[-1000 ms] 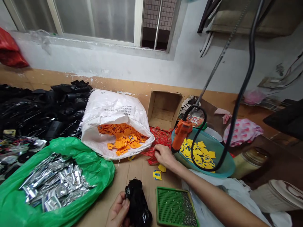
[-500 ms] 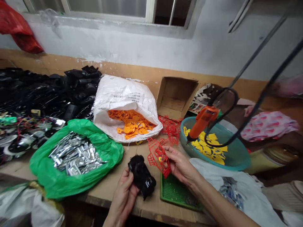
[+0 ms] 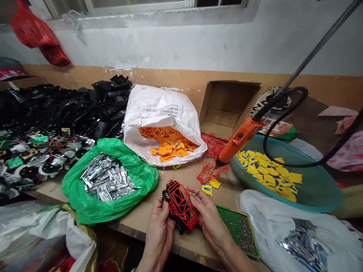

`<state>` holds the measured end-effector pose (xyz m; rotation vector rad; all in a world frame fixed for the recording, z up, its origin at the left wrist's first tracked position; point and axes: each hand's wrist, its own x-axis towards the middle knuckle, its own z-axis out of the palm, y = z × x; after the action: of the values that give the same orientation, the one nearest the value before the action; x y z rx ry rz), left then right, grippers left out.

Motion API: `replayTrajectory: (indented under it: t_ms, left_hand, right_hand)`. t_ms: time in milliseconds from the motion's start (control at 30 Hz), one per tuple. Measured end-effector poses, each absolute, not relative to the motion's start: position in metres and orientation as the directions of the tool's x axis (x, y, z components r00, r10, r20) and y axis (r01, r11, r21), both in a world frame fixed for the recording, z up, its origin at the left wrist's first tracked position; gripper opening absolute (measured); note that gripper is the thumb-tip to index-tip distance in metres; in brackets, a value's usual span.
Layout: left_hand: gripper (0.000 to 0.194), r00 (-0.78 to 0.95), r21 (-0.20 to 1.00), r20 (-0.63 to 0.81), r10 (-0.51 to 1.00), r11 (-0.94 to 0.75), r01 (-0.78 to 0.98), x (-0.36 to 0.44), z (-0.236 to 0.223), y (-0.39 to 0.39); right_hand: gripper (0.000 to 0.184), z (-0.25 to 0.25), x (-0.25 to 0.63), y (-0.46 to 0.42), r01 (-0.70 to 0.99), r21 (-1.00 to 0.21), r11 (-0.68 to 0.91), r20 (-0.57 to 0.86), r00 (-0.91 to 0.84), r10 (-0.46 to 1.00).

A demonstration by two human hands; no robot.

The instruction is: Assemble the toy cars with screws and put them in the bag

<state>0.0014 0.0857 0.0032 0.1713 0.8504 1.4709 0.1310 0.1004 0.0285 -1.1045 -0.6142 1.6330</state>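
Frame (image 3: 184, 207), red latticework, lies over a black body (image 3: 166, 195) btwn the two hands, at or just above the front edge of the counter (image 3: 136, 223); can't tell on my cam if it's touching down. L hand (image 3: 161, 224) has its fingers (image 3: 163, 209) clamped on the body's left side. R hand (image 3: 211, 217) has its fingers (image 3: 195, 194) clamped on the frame's right side. Right beside R wrist, partly hidden, I see a green tray (image 3: 229, 223) w/ small metal pcs (image 3: 246, 231). Further back, an orange power driver (image 3: 239, 139) hangs tilted, tip by some loose red frames (image 3: 208, 172); two yellow pcs (image 3: 207, 189) lie nr them. Its black cord (image 3: 306, 165) loops over a teal basin (image 3: 326, 192) holding a yellow heap (image 3: 269, 173), w/ a white bag (image 3: 261, 211) of silvery pcs (image 3: 307, 247) in front. Ctr back, I've got a white sack (image 3: 161, 98) on its side, mouth toward me, orange pcs (image 3: 170, 145) inside, and a cardboard box (image 3: 227, 107) beside it. On the left: green bag (image 3: 147, 181) w/ silver strips (image 3: 107, 179), then wired parts (image 3: 42, 155) and a black pile (image 3: 70, 105) behind, plus a red bag (image 3: 36, 34) up by the wall
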Motion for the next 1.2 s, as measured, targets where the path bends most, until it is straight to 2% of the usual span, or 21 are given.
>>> replayTrajectory:
  t_ms: [133,300,467,567,633,733,800,1067,1200]
  left_hand:
    - [0.051,-0.153,0.602,-0.392,0.907,0.128,-0.788,0.000,0.006,0.083]
    - [0.047,-0.253,0.653,-0.385,0.888,0.068,-0.754,-0.003,0.007,0.077]
    - [0.039,-0.323,0.690,-0.368,0.872,0.023,-0.724,-0.006,0.008,0.073]
    - [0.040,-0.350,0.664,-0.386,0.853,-0.006,-0.747,-0.008,0.009,0.073]
    - [0.041,-0.366,0.645,-0.392,0.844,-0.031,-0.763,-0.009,0.010,0.074]
    - [0.042,-0.347,0.621,-0.400,0.848,-0.028,-0.783,-0.011,0.011,0.074]
    - [0.042,-0.328,0.614,-0.409,0.852,-0.009,-0.789,-0.013,0.010,0.074]
    - [0.037,-0.285,0.592,-0.429,0.857,0.028,-0.806,-0.012,0.005,0.069]
    - [0.028,-0.335,0.589,-0.457,0.824,-0.002,-0.808,-0.009,0.006,0.069]
  right_hand:
    - [0.060,0.020,0.123,0.101,-0.420,-0.851,-0.315,-0.352,0.011,0.936]
    - [0.053,0.009,0.104,0.102,-0.369,-0.876,-0.309,-0.364,0.087,0.927]
    - [0.052,0.013,0.092,0.092,-0.279,-0.915,-0.292,-0.313,0.031,0.949]
    - [0.054,0.013,0.090,0.083,-0.108,-0.970,-0.220,-0.224,0.028,0.974]
    - [0.051,0.009,0.087,0.075,0.014,-0.993,-0.116,-0.116,0.017,0.993]
    - [0.050,0.000,0.084,0.067,0.184,-0.979,0.092,0.082,-0.059,0.995]
    - [0.054,-0.005,0.084,0.064,0.256,-0.950,0.180,0.156,-0.112,0.981]
    - [0.052,-0.007,0.084,0.067,0.282,-0.934,0.217,0.193,-0.110,0.975]
    - [0.055,-0.012,0.079,0.067,0.298,-0.925,0.235,0.202,-0.138,0.970]
